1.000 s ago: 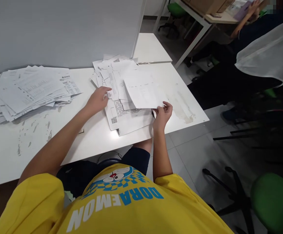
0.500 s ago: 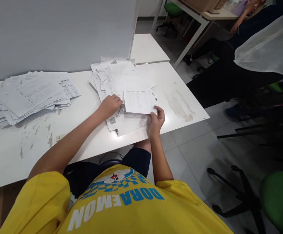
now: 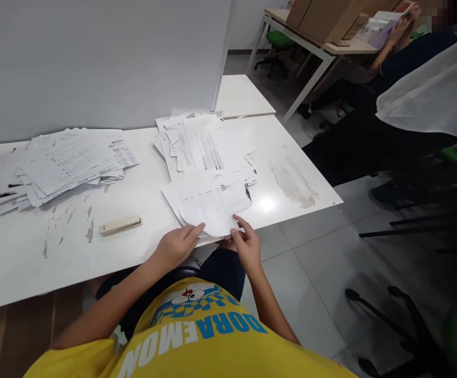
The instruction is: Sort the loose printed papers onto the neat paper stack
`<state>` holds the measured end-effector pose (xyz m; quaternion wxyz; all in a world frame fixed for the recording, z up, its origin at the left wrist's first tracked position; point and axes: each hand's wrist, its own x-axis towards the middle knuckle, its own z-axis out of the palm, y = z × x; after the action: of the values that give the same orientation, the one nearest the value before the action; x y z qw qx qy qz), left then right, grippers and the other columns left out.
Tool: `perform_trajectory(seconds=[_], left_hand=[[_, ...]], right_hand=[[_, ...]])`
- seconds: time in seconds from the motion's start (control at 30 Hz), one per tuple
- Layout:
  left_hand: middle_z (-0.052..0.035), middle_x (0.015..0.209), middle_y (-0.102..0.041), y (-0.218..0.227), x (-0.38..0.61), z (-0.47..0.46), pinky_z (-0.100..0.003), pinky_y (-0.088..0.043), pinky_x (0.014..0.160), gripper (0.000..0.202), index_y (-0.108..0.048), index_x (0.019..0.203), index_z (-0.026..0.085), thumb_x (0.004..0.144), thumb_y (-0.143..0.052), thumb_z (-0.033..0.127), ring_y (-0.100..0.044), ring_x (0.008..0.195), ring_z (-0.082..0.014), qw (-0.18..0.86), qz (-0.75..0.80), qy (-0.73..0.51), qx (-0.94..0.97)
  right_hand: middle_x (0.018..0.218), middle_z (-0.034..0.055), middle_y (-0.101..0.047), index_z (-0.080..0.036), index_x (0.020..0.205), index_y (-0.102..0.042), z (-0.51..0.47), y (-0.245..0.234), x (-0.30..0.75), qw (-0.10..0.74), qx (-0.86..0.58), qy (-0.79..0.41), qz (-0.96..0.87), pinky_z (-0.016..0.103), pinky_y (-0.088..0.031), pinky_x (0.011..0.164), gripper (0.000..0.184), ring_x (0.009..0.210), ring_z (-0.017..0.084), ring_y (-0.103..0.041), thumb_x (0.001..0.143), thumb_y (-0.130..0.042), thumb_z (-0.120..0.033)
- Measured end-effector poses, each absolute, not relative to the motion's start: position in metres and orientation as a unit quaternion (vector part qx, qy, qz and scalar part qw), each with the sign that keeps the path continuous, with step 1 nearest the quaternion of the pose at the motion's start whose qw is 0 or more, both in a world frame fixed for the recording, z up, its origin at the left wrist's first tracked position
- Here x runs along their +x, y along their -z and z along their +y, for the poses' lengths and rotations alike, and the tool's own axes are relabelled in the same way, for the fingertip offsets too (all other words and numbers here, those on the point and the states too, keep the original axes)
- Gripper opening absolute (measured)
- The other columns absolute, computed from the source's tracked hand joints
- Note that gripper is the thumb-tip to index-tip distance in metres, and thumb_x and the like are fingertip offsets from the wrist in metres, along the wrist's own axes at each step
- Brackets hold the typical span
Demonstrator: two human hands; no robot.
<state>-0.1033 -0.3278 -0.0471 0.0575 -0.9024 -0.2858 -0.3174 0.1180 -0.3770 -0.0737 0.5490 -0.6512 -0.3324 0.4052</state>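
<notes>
Printed paper sheets (image 3: 203, 205) are between my two hands at the front edge of the white table (image 3: 27, 262), their near edge curling up. My left hand (image 3: 179, 245) is closed on the sheets' near left corner, thumb hidden. My right hand (image 3: 246, 242) pinches the near right corner between thumb and fingers. Just beyond them lies a loose paper pile (image 3: 200, 144), its sheets turned at different angles. To the left of my left hand is a cream stapler (image 3: 121, 225), lying flat and untouched.
A larger messy paper stack (image 3: 71, 163) lies at the left, by a grey partition (image 3: 94, 58). At right sits another person (image 3: 402, 68) near a table with a cardboard box (image 3: 326, 21). A chair base (image 3: 402, 315) stands on the tiled floor.
Both hands have drawn back toward my body, bringing the sheets off the pile to the table's front edge. The stapler, mostly behind my left arm before, now shows whole.
</notes>
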Motion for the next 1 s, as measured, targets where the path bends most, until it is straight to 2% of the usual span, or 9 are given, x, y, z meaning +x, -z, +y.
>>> perform_trajectory(seconds=[0.1, 0.27, 0.4, 0.5, 0.63, 0.73, 0.8, 0.9, 1.0], left_hand=[[-0.0064, 0.089, -0.07, 0.054, -0.097, -0.348, -0.026, -0.052, 0.061, 0.028, -0.056, 0.121, 0.015, 0.093, -0.052, 0.012, -0.067, 0.071, -0.0159, 0.035, -0.297, 0.314, -0.901], [-0.0062, 0.084, -0.068, 0.077, -0.079, -0.371, -0.027, -0.051, 0.06, 0.021, -0.057, 0.113, 0.012, 0.093, -0.051, 0.012, -0.065, 0.07, -0.0161, -0.01, -0.253, 0.327, -0.91], [-0.0048, 0.089, -0.069, 0.084, -0.079, -0.378, -0.026, -0.051, 0.063, 0.032, -0.054, 0.124, 0.014, 0.092, -0.054, 0.014, -0.064, 0.074, -0.0148, -0.052, -0.149, 0.338, -0.928], [-0.0063, 0.098, -0.068, 0.078, -0.096, -0.371, -0.029, -0.054, 0.076, 0.052, -0.049, 0.136, 0.02, 0.087, -0.064, 0.017, -0.065, 0.088, -0.0168, -0.015, -0.225, 0.434, -0.872], [-0.0191, 0.143, -0.047, 0.067, -0.121, -0.333, -0.051, -0.043, 0.107, 0.086, -0.026, 0.154, 0.025, 0.084, -0.071, 0.044, -0.046, 0.135, -0.0326, -0.034, -0.436, 0.524, -0.73], [-0.02, 0.16, -0.028, 0.058, -0.135, -0.297, -0.059, -0.032, 0.115, 0.094, -0.007, 0.158, 0.03, 0.086, -0.056, 0.065, -0.03, 0.148, -0.0356, -0.186, -0.437, 0.49, -0.731], [-0.0193, 0.162, -0.024, 0.051, -0.142, -0.28, -0.059, -0.029, 0.117, 0.096, -0.003, 0.158, 0.033, 0.085, -0.053, 0.07, -0.027, 0.15, -0.0352, -0.243, -0.406, 0.479, -0.74], [-0.0179, 0.153, -0.039, 0.042, -0.151, -0.277, -0.054, -0.04, 0.111, 0.091, -0.009, 0.157, 0.035, 0.085, -0.053, 0.069, -0.044, 0.14, -0.0325, -0.267, -0.359, 0.516, -0.73], [-0.0122, 0.12, -0.063, 0.041, -0.16, -0.291, -0.045, -0.052, 0.094, 0.078, -0.026, 0.153, 0.034, 0.088, -0.059, 0.059, -0.063, 0.11, -0.0256, -0.266, -0.351, 0.562, -0.7]], right_hand=[[0.106, 0.0052, -0.064, -0.024, 0.132, -0.057, -0.395, 0.077, 0.113, 0.59, -0.654, -0.402, -0.25, 0.036, -0.057, 0.078, 0.063, 0.078, 0.017, -0.066, 0.075, -0.074, -0.047], [0.118, 0.0078, -0.069, -0.026, 0.132, -0.056, -0.424, 0.079, 0.083, 0.616, -0.567, -0.53, -0.133, 0.043, -0.054, 0.096, 0.06, 0.106, 0.024, -0.067, 0.081, -0.07, -0.052], [0.119, 0.0084, -0.072, -0.023, 0.131, -0.06, -0.423, 0.076, 0.079, 0.642, -0.584, -0.471, -0.156, 0.05, -0.046, 0.108, 0.06, 0.115, 0.027, -0.065, 0.078, -0.073, -0.048], [0.11, 0.0105, -0.075, -0.018, 0.118, -0.069, -0.411, 0.07, 0.1, 0.622, -0.63, -0.395, -0.246, 0.051, -0.045, 0.108, 0.053, 0.111, 0.029, -0.067, 0.076, -0.074, -0.05], [0.093, 0.0079, -0.077, -0.021, 0.095, -0.075, -0.387, 0.052, 0.129, 0.584, -0.598, -0.346, -0.426, 0.046, -0.053, 0.098, 0.031, 0.098, 0.028, -0.07, 0.081, -0.07, -0.047], [0.091, 0.0051, -0.076, -0.024, 0.089, -0.075, -0.365, 0.038, 0.133, 0.58, -0.535, -0.324, -0.522, 0.042, -0.055, 0.09, 0.023, 0.093, 0.025, -0.07, 0.086, -0.065, -0.044], [0.091, 0.0047, -0.075, -0.024, 0.089, -0.074, -0.353, 0.031, 0.128, 0.588, -0.525, -0.312, -0.53, 0.041, -0.055, 0.088, 0.021, 0.092, 0.025, -0.069, 0.087, -0.064, -0.041], [0.088, 0.005, -0.074, -0.022, 0.091, -0.073, -0.344, 0.022, 0.119, 0.597, -0.548, -0.282, -0.514, 0.04, -0.056, 0.085, 0.017, 0.089, 0.024, -0.069, 0.086, -0.066, -0.037], [0.095, 0.006, -0.073, -0.023, 0.096, -0.071, -0.344, 0.02, 0.113, 0.588, -0.534, -0.281, -0.538, 0.039, -0.055, 0.085, 0.017, 0.093, 0.024, -0.068, 0.09, -0.061, -0.036]])
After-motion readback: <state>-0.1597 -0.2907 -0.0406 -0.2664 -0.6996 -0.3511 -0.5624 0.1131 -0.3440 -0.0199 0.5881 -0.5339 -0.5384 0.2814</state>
